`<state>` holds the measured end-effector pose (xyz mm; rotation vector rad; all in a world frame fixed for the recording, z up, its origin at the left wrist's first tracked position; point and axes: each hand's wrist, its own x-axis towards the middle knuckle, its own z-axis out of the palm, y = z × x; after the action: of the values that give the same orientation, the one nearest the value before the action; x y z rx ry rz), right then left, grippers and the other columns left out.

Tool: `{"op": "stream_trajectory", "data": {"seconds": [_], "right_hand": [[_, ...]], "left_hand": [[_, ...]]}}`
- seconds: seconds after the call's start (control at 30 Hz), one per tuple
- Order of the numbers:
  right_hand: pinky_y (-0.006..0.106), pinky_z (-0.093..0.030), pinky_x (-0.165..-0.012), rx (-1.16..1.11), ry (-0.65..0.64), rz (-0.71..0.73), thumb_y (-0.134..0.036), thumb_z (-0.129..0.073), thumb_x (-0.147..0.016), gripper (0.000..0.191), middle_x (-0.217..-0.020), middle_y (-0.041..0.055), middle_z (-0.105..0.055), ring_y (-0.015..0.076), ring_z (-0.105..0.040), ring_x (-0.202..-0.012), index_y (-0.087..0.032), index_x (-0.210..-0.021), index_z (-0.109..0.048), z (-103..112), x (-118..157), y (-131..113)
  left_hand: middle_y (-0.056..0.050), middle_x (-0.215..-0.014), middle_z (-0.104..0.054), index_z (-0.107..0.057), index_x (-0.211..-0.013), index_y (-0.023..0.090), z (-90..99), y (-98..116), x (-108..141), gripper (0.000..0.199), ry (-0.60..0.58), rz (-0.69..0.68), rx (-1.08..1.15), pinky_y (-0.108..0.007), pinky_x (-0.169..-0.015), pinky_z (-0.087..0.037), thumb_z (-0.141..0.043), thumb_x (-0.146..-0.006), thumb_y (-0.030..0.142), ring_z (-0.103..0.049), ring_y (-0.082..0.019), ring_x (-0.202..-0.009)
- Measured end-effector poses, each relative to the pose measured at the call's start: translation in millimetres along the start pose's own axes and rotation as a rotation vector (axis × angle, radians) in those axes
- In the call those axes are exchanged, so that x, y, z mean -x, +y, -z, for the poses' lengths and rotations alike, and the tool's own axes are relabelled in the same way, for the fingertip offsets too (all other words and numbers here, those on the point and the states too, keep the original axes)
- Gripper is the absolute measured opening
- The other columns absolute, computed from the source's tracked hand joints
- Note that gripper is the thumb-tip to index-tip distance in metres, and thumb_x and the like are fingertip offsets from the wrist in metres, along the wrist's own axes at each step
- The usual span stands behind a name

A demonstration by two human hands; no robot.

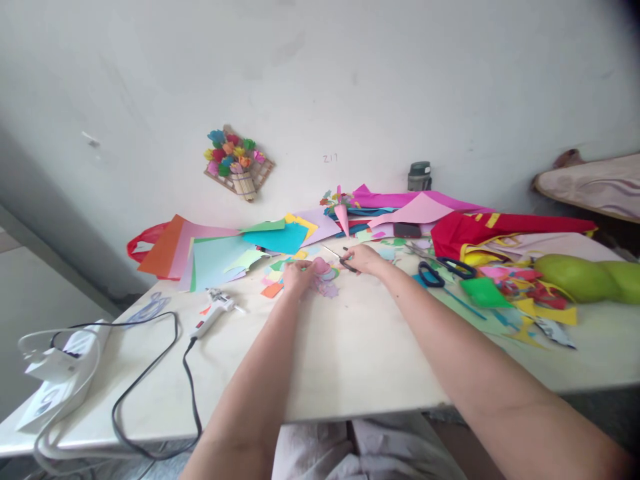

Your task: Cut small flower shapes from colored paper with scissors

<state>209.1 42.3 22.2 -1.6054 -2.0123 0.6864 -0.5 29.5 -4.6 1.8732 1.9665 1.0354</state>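
Note:
My right hand [362, 258] is closed on the black handle of a small pair of scissors [331, 252], whose thin metal blades point left. Opposite it, my left hand [298, 275] has its fingers bent together at the edge of a rounded pink paper piece [321, 267]; its fingertips are partly hidden. Under and around both hands lie small paper scraps [327, 289] in pink, lilac, green and yellow. An orange paper scrap [271, 290] rests just left of my left hand.
Left are a glue gun [213, 317] with its black cord and a power strip [65, 373]. Coloured paper sheets [215, 260] spread along the back. At right lie larger scissors [445, 270], red cloth [480, 233] and green fruit-like objects [570, 277]. A dark bottle [419, 179] stands by the wall.

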Motion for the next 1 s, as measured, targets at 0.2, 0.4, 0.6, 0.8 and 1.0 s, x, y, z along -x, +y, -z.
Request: {"op": "stream_trajectory", "data": {"seconds": [0.2,0.4,0.6,0.8,1.0], "right_hand": [[0.023,-0.047,-0.059,0.242,-0.014,-0.1,-0.05,-0.065,-0.077,0.034,-0.075,0.0068,-0.074,0.0183,-0.07,-0.069,-0.019,-0.086,-0.078,9.1,12.3,-13.7],[0.029,-0.05,-0.078,0.506,0.095,-0.072,-0.036,-0.067,-0.076,0.037,-0.107,0.0183,-0.071,0.0283,-0.067,-0.103,-0.013,-0.104,-0.074,3.6,11.2,-17.2],[0.029,-0.049,-0.082,0.497,0.032,-0.128,-0.043,-0.072,-0.073,0.046,-0.11,0.0181,-0.07,0.0282,-0.065,-0.107,-0.013,-0.108,-0.073,4.1,8.9,-13.5],[0.029,-0.05,-0.079,0.463,-0.011,-0.124,-0.037,-0.069,-0.073,0.032,-0.112,0.0119,-0.07,0.0253,-0.067,-0.101,-0.02,-0.1,-0.075,6.4,8.0,-9.5],[0.031,-0.049,-0.085,0.532,0.102,-0.022,-0.03,-0.06,-0.082,0.033,-0.122,0.0167,-0.063,0.0277,-0.061,-0.11,-0.016,-0.109,-0.072,-3.2,8.1,-10.3]], "left_hand": [[-0.012,-0.121,-0.068,-0.071,-0.113,0.015,4.6,11.5,3.3,0.037,0.002,0.04,-0.125,-0.031,-0.088,-0.046,-0.05,-0.089,0.033,-0.064,-0.022,-0.099],[-0.006,-0.084,-0.076,-0.076,-0.083,0.017,13.8,17.5,7.1,0.028,-0.105,0.037,-0.07,-0.027,-0.076,-0.048,-0.051,-0.086,0.029,-0.068,-0.02,-0.084],[-0.007,-0.094,-0.076,-0.075,-0.1,0.018,13.4,15.2,9.8,0.026,-0.103,0.081,-0.066,-0.028,-0.078,-0.05,-0.057,-0.083,0.026,-0.069,-0.022,-0.088],[-0.01,-0.122,-0.068,-0.062,-0.128,0.018,12.3,12.1,22.7,0.044,-0.198,0.064,-0.012,-0.033,-0.093,-0.047,-0.057,-0.084,0.024,-0.063,-0.025,-0.111],[-0.008,-0.137,-0.058,-0.051,-0.138,0.023,12.2,8.8,31.9,0.049,-0.327,-0.071,-0.027,-0.034,-0.106,-0.038,-0.049,-0.089,0.026,-0.054,-0.023,-0.127]]}}
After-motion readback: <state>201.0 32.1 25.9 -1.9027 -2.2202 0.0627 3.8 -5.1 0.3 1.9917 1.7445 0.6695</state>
